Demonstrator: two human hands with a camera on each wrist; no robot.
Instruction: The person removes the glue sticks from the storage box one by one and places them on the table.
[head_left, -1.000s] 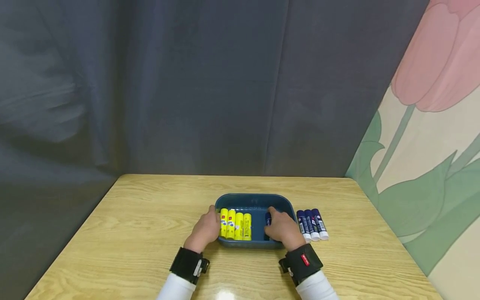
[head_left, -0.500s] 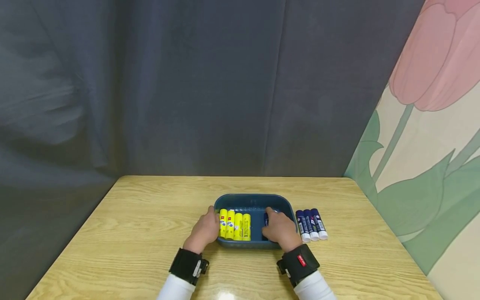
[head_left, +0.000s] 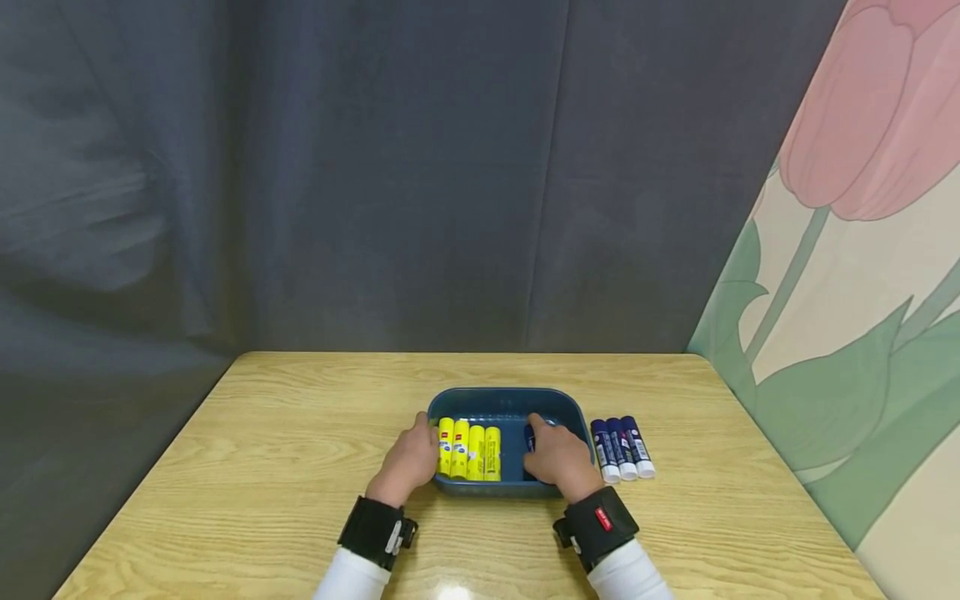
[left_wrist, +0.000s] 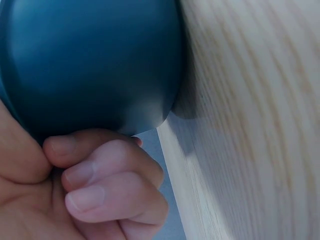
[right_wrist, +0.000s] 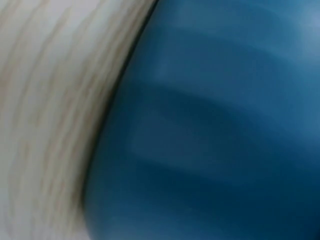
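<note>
The left hand (head_left: pixel 409 457) is gripping the bin (head_left: pixel 498 490) holding four yellow sticks (head_left: pixel 477 452); the right hand (head_left: pixel 562 456), hold unclear, is covering one blue stick (head_left: pixel 529 438), three others (head_left: pixel 621 448) waiting outside.

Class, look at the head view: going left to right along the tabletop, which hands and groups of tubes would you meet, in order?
Left hand, four yellow tubes, right hand, three dark blue tubes with white ends.

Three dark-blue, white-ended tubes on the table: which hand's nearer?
Right. Right hand: just left of the tubes, over the blue rectangular tray; left hand: farther, at its left end.
</note>
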